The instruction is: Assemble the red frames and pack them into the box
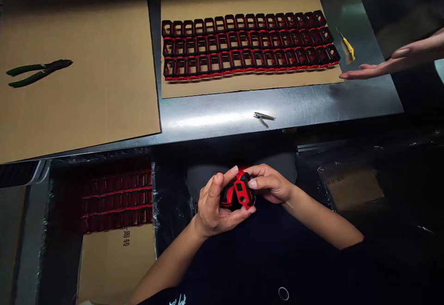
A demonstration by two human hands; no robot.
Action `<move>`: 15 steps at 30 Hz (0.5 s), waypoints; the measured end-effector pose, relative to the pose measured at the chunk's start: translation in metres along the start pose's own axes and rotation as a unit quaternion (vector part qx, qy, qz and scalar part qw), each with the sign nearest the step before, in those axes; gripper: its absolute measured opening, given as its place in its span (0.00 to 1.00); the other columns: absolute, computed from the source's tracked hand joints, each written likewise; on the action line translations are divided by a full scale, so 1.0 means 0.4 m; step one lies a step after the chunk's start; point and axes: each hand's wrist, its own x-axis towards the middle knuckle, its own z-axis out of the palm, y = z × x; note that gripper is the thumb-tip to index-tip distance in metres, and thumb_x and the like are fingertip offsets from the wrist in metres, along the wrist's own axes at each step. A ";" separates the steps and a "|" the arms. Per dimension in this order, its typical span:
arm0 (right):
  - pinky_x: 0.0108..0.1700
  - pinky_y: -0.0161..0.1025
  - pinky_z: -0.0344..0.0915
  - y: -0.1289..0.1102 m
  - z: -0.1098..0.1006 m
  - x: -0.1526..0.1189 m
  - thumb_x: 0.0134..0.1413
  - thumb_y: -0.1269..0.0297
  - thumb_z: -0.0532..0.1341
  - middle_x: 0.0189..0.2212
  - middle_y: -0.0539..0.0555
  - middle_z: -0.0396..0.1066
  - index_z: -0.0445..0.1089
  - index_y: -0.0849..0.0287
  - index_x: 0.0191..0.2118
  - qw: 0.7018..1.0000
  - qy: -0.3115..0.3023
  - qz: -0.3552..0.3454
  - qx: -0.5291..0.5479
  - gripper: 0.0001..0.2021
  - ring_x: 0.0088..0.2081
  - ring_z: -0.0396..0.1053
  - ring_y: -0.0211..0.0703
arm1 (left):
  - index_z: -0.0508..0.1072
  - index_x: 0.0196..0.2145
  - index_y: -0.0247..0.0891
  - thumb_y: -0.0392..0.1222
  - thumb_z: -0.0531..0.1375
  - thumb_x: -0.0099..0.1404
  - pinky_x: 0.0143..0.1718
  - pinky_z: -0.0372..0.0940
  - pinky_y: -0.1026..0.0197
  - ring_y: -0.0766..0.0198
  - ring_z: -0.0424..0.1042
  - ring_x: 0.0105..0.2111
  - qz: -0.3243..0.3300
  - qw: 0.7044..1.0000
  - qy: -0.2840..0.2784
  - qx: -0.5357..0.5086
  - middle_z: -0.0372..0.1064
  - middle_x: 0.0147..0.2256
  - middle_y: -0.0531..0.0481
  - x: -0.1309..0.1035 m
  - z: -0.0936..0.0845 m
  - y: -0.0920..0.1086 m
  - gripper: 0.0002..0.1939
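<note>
Close to my body, below the table's front edge, I hold a red and black plastic housing (242, 189) with both hands. My left hand (213, 205) wraps round its left side and underside, the thumb along the bottom. From the right, my right hand (268, 182) pinches its upper corner between thumb and fingers. Openings show in the housing's red face; part of it is hidden by my fingers. On the table ahead, several similar red and black housings (248, 41) stand in three rows on a cardboard sheet (215, 88).
Green-handled cutters (40, 71) lie on the left cardboard (86, 111). Small nippers (264, 118) rest on the metal tabletop (208, 113). A yellow-handled knife (348, 50) lies near another person's hand (391, 62). Lower left, a lined bin holds more housings (118, 198).
</note>
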 end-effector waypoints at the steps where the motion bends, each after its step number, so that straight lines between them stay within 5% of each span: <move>1: 0.27 0.33 0.74 0.002 -0.001 0.002 0.43 0.60 0.75 0.29 0.54 0.81 0.79 0.63 0.38 1.000 -0.002 0.013 0.011 0.16 0.26 0.78 0.40 | 0.42 0.73 0.34 0.50 0.73 0.57 0.46 0.76 0.54 0.51 0.80 0.48 -0.010 1.000 0.000 0.005 0.74 0.54 0.29 0.001 0.000 0.004 0.59; 11: 0.29 0.31 0.74 0.019 -0.014 0.003 0.46 0.60 0.73 0.31 0.52 0.78 0.73 0.63 0.43 0.996 -0.026 0.061 0.063 0.19 0.28 0.76 0.37 | 0.48 0.72 0.38 0.54 0.71 0.59 0.50 0.76 0.52 0.51 0.79 0.49 -0.082 0.996 -0.010 0.017 0.75 0.53 0.35 0.015 0.001 0.017 0.54; 15: 0.23 0.29 0.69 0.002 -0.009 -0.008 0.45 0.59 0.73 0.27 0.48 0.74 0.70 0.61 0.42 0.998 0.040 0.044 -0.012 0.19 0.22 0.71 0.34 | 0.60 0.67 0.38 0.48 0.69 0.60 0.50 0.76 0.50 0.50 0.77 0.51 -0.120 0.987 -0.086 0.057 0.74 0.52 0.36 0.019 -0.008 0.023 0.41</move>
